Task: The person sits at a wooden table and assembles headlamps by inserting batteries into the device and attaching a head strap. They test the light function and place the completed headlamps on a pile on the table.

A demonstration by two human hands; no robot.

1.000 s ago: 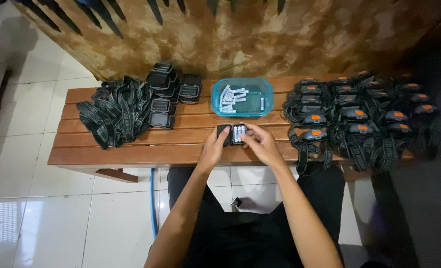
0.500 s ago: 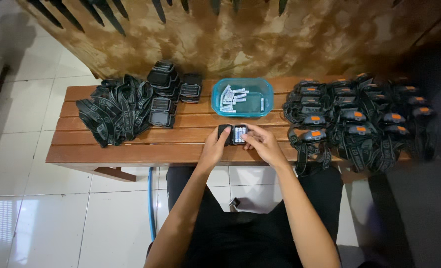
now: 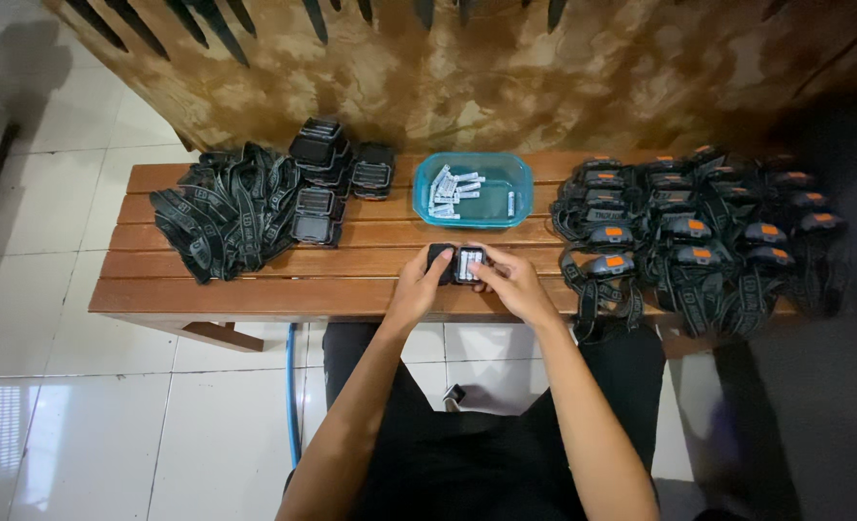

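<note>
Both hands meet over the front of a slatted wooden bench (image 3: 255, 289). My left hand (image 3: 416, 289) grips the left side of a small black headlamp body (image 3: 459, 263) whose open back shows pale batteries. My right hand (image 3: 511, 282) holds its right side, fingertips pressing on the open compartment. Just beyond the hands stands a clear blue tray (image 3: 473, 189) with several small white batteries in it.
A heap of black headbands (image 3: 224, 207) lies at the bench's left end, beside stacked black lamp housings (image 3: 327, 174). Several assembled headlamps with orange buttons (image 3: 689, 232) cover the right end. A mottled brown wall stands behind; white floor tiles and a blue hose (image 3: 293, 405) below.
Almost nothing differs. Both hands stay on the headlamp body at the bench front; the fingers shift only slightly.
</note>
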